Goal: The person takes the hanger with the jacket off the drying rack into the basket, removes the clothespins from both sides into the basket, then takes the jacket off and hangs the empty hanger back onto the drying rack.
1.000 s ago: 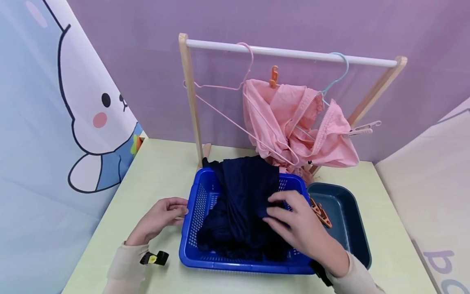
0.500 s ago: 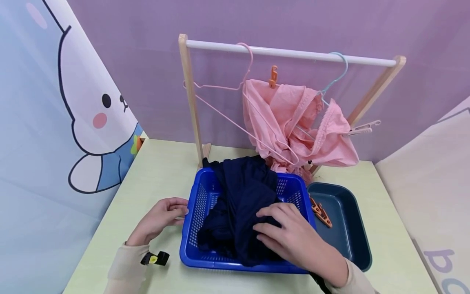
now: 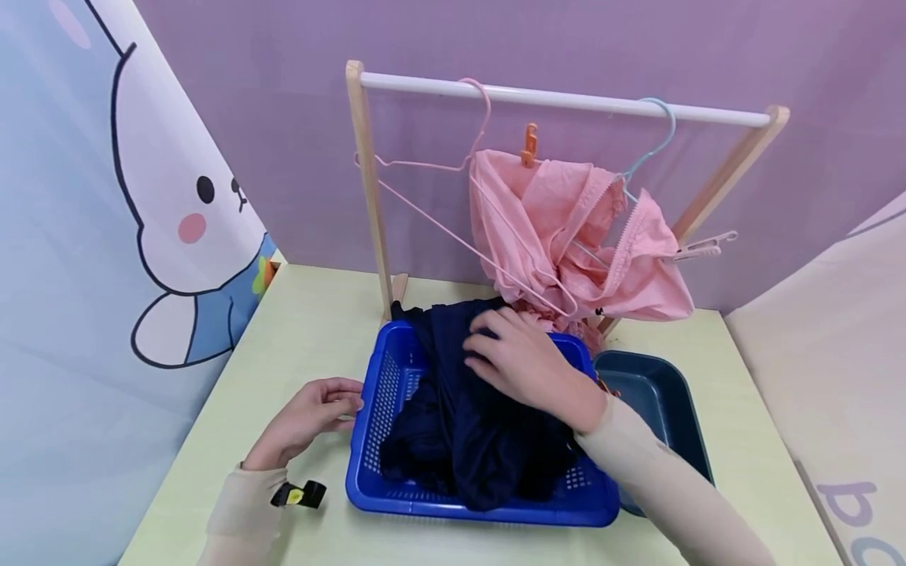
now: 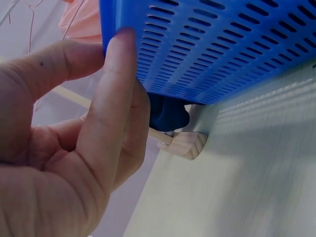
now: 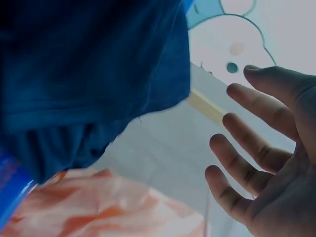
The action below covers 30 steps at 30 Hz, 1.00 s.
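Note:
My left hand (image 3: 311, 417) pinches the left rim of a blue plastic basket (image 3: 481, 514); in the left wrist view its thumb and finger meet at the perforated basket's edge. A dark navy garment (image 3: 446, 393) lies bunched in the basket, part of it draped over the back rim. Above the garment's back part hovers my right hand (image 3: 531, 362), fingers spread and slightly bent. The right wrist view shows that hand (image 5: 276, 173) holding nothing, apart from the navy cloth (image 5: 94, 64).
Behind the basket stands a wooden rack with a white rail (image 3: 559, 98). It carries a pink hanger (image 3: 425, 166), a teal hanger (image 3: 654, 149) and a clipped pink garment (image 3: 524, 204). My right forearm crosses a dark tray (image 3: 654, 389) and partly hides orange clothespins (image 3: 610, 388).
My right hand has moved from the garment's right side up and left to its back part. The garment's right portion has been shifted left and forward. My left hand stays on the rim.

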Available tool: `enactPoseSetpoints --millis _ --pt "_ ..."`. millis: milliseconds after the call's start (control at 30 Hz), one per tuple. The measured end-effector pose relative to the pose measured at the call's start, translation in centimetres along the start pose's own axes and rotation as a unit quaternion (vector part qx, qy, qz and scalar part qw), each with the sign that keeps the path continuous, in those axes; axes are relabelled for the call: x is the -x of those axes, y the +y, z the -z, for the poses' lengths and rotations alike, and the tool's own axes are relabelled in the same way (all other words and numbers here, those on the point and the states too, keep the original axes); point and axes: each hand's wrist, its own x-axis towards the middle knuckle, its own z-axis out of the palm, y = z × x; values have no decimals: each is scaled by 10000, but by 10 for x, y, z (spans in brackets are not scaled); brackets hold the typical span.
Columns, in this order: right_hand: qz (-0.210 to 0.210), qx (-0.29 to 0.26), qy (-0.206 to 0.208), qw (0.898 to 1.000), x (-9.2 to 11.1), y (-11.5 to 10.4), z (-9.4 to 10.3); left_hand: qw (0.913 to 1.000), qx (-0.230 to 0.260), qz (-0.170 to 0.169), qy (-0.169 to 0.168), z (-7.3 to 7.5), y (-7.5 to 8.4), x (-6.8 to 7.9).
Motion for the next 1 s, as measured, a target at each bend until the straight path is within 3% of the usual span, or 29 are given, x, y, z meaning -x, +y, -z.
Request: enactPoseSetpoints --millis 167,333,500,633,767,900,1000 --pt "-419 441 -780 9951 -48 14 -26 10000 -7 16 9 0 0 0" --pt "-1172 699 -2072 9687 -81 21 -54 10000 -12 -18 -60 0 -1 0" --pt "-1403 984 -2663 9486 -99 20 -78 10000 -42 -15 -33 2 0 0" --pt "-1382 1198 -2725 9446 -107 16 -85 10000 -43 -9 -26 2 2 -1" --pt "-1270 1234 -2564 9502 -109 12 -83 10000 1 -19 -29 2 2 -1" --pt "-1133 1113 -2025 9663 -101 7 -71 10000 28 -37 -52 3 1 -1" --pt "-992 939 -1319 9818 -86 0 -52 9999 33 -60 -110 3 -1 0"
